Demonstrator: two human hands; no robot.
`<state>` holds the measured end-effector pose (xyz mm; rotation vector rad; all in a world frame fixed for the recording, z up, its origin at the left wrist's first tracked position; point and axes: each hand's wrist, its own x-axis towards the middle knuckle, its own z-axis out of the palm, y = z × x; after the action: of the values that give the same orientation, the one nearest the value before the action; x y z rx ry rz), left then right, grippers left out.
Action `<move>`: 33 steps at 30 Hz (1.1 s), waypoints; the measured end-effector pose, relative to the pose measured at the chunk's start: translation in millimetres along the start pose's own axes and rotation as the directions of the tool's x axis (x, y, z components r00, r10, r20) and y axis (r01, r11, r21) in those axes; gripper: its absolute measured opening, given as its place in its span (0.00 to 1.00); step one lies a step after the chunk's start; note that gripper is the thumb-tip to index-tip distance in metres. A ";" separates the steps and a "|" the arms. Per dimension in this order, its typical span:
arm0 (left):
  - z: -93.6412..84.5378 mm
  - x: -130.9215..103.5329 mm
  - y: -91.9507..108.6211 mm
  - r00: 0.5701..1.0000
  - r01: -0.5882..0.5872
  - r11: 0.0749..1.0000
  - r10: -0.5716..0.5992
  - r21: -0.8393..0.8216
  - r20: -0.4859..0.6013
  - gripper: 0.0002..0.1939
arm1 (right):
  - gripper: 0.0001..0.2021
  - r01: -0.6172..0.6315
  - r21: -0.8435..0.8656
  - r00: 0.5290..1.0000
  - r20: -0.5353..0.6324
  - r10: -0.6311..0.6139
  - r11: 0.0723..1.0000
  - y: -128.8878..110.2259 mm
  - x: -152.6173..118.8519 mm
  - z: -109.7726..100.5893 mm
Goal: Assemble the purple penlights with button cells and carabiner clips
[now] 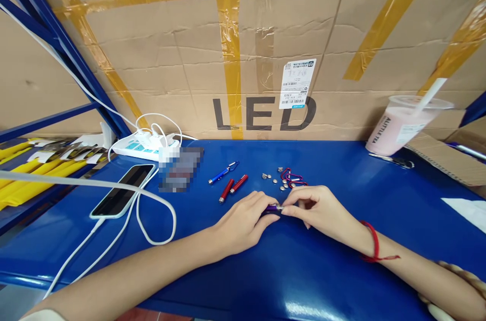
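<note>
My left hand [245, 222] is closed around a slim purple keychain flashlight [272, 208], held low over the blue table. The thumb and index finger of my right hand [317, 205] pinch its silver end; whether a separate cap sits between the fingertips is hidden. Beyond my left hand lie two red flashlight tubes, one nearer [226, 191] and one farther [239, 184], and a blue flashlight [223, 173] with a blue clip. Several small silver caps [284, 185] are scattered past my fingers, beside red and purple carabiner clips [291, 176].
At the left, a phone [123, 192] charges on a looping white cable, near a white power strip [146, 146] and a pixelated object [181, 169]. Yellow packages [49, 174] lie far left. A pink drink cup [404, 126] stands back right. A taped cardboard box [170, 68] walls the rear.
</note>
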<state>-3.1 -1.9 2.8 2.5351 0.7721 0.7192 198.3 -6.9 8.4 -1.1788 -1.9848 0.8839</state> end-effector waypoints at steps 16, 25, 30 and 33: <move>8.3 -9.0 -3.6 0.914 -0.338 0.910 0.378 0.240 -0.146 0.11 | 0.21 0.390 -0.463 0.921 0.174 -0.350 0.796 -13.5 -20.2 13.0; 3.0 -10.3 -0.1 0.867 -0.347 0.832 0.460 0.432 -0.191 0.13 | 0.24 -0.425 0.289 0.880 0.355 0.316 0.858 -25.0 -22.5 22.1; 2.5 -8.4 -1.7 0.876 -0.336 0.841 0.444 0.423 -0.186 0.14 | 0.25 -0.460 0.384 0.867 0.388 0.313 0.801 -25.4 -17.9 20.3; 3.1 -8.3 -2.6 0.887 -0.330 0.864 0.422 0.381 -0.188 0.18 | 0.26 -0.449 0.419 0.873 0.394 0.287 0.789 -26.6 -17.5 18.4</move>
<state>-8.3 -5.6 -3.9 2.9929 0.5078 1.1654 177.9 -36.4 16.2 -1.1842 -1.5977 1.7706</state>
